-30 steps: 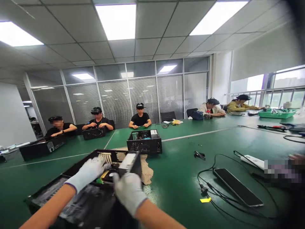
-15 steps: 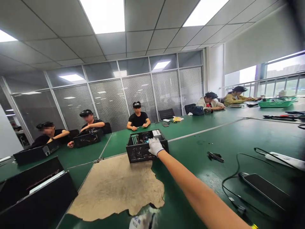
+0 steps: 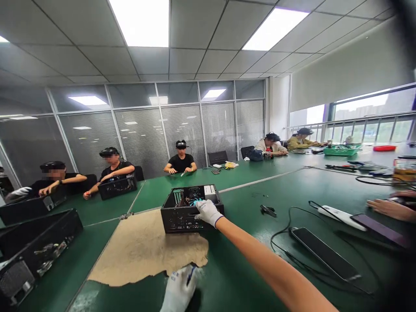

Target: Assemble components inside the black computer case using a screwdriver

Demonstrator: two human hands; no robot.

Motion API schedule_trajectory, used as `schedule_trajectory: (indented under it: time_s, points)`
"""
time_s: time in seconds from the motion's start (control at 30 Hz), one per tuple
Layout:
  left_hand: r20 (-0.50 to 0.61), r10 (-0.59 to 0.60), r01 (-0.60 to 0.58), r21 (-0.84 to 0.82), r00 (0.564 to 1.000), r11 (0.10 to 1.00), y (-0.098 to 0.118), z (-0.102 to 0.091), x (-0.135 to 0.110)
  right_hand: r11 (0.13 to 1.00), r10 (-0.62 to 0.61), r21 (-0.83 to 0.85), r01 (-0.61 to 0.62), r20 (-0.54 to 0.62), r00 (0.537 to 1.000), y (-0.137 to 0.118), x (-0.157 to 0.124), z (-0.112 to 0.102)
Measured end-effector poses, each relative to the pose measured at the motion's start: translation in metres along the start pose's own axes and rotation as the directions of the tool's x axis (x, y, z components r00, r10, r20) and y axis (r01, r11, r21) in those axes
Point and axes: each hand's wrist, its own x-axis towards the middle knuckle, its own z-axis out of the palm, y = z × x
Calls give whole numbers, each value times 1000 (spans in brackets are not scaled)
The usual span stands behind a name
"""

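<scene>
A black computer case (image 3: pixel 182 220) lies open-topped across the table, its near part over a torn sheet of brown paper (image 3: pixel 139 251). My right hand (image 3: pixel 208 212), in a white glove, grips the case's near wall at the right, fingers bent over the top edge. Beside those fingertips a light-blue part (image 3: pixel 196 202) shows inside the case; its kind is unclear. My left hand (image 3: pixel 179 286), also white-gloved, is at the bottom by the paper's near edge, fingers curled. Something dark shows at its fingers, too small to name.
More open computer cases (image 3: pixel 42 247) stand at left. A phone (image 3: pixel 325 253), cables, a white power strip (image 3: pixel 341 217) and a small black part (image 3: pixel 268 211) lie at right. Another person's hand (image 3: pixel 393 210) rests at far right; several people sit around the green table (image 3: pixel 240 255).
The computer case has slid toward me with my right hand on it and covers more of the paper. My left hand shows more fully at the bottom. The view has turned rightward.
</scene>
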Motion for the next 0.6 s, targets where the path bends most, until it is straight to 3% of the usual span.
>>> schedule_trajectory:
  time_s: [0.1,0.2,0.3,0.4,0.5,0.53,0.57,0.6]
  points:
    - [-236,137,-117,98,962,988,13,-38,5,999,-33,19,33,-12,999,3,-56,-13]
    - [-407,130,-47,209,904,977,25,-105,18,995,-90,39,92,-50,995,5,-109,-29]
    - [-403,136,-40,237,905,971,34,-170,26,982,-172,67,177,-77,982,0,-162,-42]
    - [-231,226,-176,219,946,960,41,-207,32,953,-268,120,277,-86,959,-7,-210,-51]
    - [69,271,-276,82,960,958,54,-213,55,891,-412,176,418,-69,909,-7,-227,-65]
    - [221,265,-272,-1,938,962,60,-209,67,870,-456,190,455,-46,889,-6,-222,-69]
    - [395,245,-228,-90,885,969,66,-202,80,846,-499,211,489,-4,866,-5,-213,-71]
    - [551,217,-153,-159,806,975,72,-193,91,830,-533,232,508,57,844,-4,-202,-72]
